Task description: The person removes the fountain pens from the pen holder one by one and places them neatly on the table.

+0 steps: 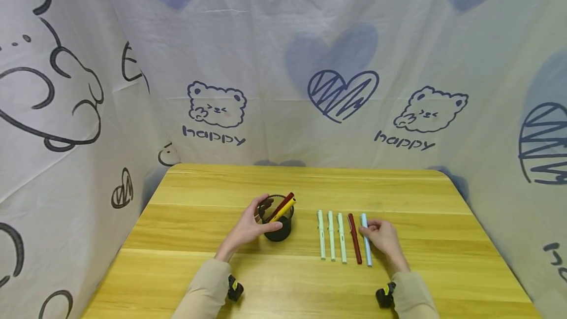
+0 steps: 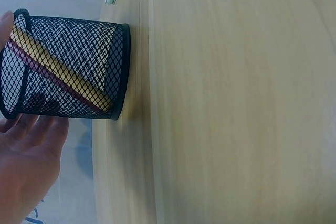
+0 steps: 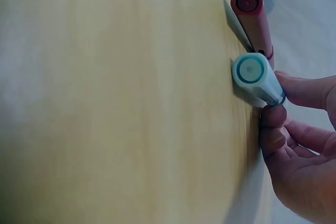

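My left hand (image 1: 247, 226) grips a black mesh pen cup (image 1: 279, 233), thumb at the near side and fingers round the far side. A dark red pen (image 1: 289, 196) and a yellow pen (image 1: 288, 207) lean together inside the cup. In the left wrist view, both slant across behind the mesh (image 2: 68, 30). My right hand (image 1: 384, 238) pinches a light blue pen (image 1: 367, 245) between thumb and fingers, at the right end of a row of pens. Beside it lies another dark red pen (image 1: 355, 240), its end also visible in the right wrist view.
Three pale green pens (image 1: 331, 238) lie side by side left of the dark red one. The wooden table (image 1: 199, 260) has a printed curtain (image 1: 274, 63) at its back and sides. A small black camera (image 1: 235, 288) sits at each wrist.
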`<state>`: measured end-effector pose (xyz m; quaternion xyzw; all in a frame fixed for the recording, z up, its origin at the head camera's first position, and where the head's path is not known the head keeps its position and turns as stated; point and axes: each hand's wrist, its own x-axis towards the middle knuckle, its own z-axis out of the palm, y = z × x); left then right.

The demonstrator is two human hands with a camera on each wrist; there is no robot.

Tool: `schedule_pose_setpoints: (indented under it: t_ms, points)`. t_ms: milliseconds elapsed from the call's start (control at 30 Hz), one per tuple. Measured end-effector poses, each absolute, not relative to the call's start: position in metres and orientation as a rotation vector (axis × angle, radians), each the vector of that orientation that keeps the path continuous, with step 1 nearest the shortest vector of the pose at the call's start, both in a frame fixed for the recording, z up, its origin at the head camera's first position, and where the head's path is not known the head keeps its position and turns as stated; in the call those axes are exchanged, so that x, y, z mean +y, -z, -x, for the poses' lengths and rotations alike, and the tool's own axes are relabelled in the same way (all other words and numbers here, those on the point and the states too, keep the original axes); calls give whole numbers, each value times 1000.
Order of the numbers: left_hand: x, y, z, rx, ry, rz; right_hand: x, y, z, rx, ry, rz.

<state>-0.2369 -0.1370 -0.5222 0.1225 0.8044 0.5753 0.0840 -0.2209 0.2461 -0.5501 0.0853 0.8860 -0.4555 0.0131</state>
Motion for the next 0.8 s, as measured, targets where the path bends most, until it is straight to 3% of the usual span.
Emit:
schedule_pose_setpoints:
  t_ms: [800]
  points:
    - [-137,521,236,2390,-1728,-363,246,548,223,2788,1338,-279]
